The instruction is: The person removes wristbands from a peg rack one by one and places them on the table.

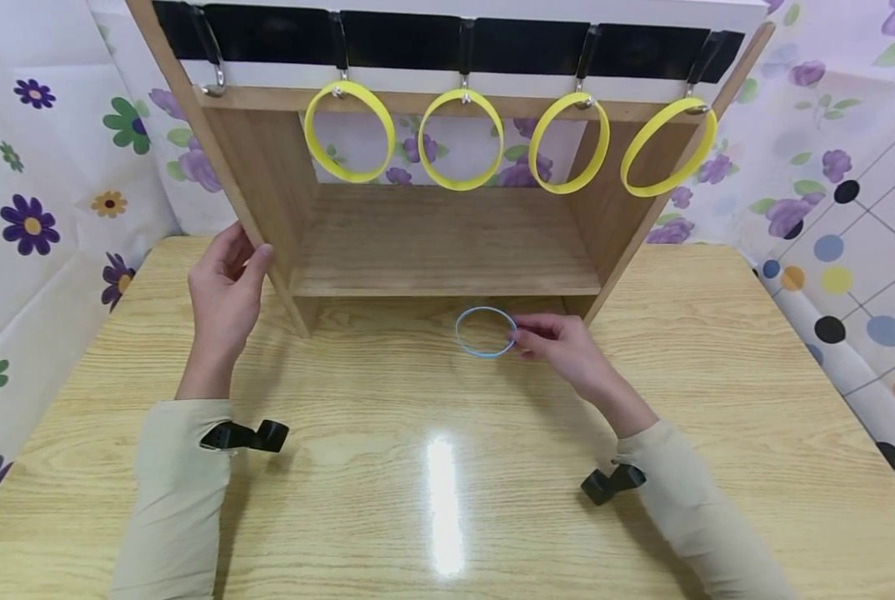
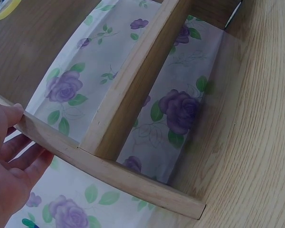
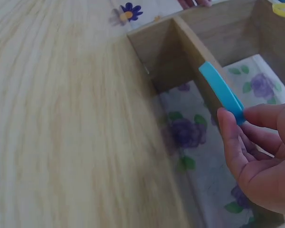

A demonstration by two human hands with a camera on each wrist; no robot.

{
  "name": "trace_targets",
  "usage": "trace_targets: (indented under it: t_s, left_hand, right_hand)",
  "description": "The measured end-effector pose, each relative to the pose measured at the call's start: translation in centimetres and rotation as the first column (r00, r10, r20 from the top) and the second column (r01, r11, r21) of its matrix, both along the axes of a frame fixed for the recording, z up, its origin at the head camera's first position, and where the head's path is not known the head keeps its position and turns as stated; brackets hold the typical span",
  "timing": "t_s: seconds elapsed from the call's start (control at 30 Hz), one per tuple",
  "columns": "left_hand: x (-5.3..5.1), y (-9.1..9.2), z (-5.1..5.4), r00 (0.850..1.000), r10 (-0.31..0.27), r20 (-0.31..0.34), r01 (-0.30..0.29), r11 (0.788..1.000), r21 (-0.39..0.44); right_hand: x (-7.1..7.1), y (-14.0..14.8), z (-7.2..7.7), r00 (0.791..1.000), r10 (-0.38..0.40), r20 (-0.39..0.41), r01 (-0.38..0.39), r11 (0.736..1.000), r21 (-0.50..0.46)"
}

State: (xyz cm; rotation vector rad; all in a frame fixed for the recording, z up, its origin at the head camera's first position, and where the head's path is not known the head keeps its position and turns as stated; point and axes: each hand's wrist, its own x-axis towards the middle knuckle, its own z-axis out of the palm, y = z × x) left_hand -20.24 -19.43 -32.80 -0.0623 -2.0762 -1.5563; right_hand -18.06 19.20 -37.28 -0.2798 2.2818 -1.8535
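A blue ring (image 1: 485,357) is pinched at its right side between thumb and fingers of my right hand (image 1: 560,346), just in front of the wooden rack's lower shelf (image 1: 447,292). In the right wrist view the ring (image 3: 221,90) appears edge-on, held by the right hand (image 3: 261,147). My left hand (image 1: 227,292) grips the rack's left side panel, thumb in front and fingers behind; the left wrist view shows that hand (image 2: 14,166) on the panel edge (image 2: 104,173). Four hooks each carry a yellow ring (image 1: 350,177); the leftmost hook (image 1: 215,83) carries none.
The rack stands at the back of a wood-grain table (image 1: 357,483). Flowered cloth (image 1: 57,167) hangs behind and at the left, and dotted cloth (image 1: 860,250) at the right. A black strip (image 1: 410,40) runs along the rack's top board.
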Motion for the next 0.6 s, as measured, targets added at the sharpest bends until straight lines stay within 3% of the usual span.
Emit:
trace_targets:
  t_s: [0.6]
  left_hand:
    - [-0.2,0.0,-0.1,1.000,0.013,0.011,-0.013,1.000,-0.001]
  right_hand:
    - [-0.2,4.7,-2.6,0.991,0.009,0.132,-0.005,1.000,-0.029]
